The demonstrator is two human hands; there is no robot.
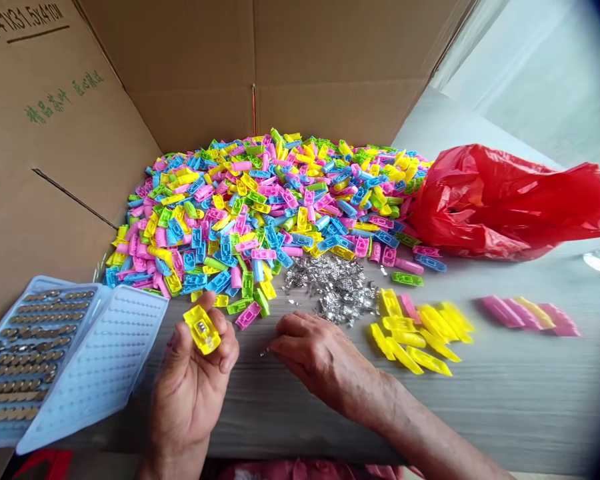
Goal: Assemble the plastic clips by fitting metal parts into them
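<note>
My left hand [190, 380] holds a yellow plastic casing [201, 329] up between thumb and fingers, with a small metal part showing in its hollow. My right hand [315, 350] rests low on the table, its fingertips pinched on a tiny metal clip [265, 351]. Just above that hand lies a pile of silver metal clips [333, 288]. Beyond it spreads a large heap of pink, yellow, blue and green plastic casings [260, 207]. Yellow casing halves [410, 337] lie to the right of my right hand.
A white tray of button cells [30, 353] lies open at the left. Pink casing halves [530, 317] lie further right on the grey wood table [505, 413]. A red plastic bag [510, 203] sits beyond them, and cardboard box flaps [190, 73] rise behind the heap.
</note>
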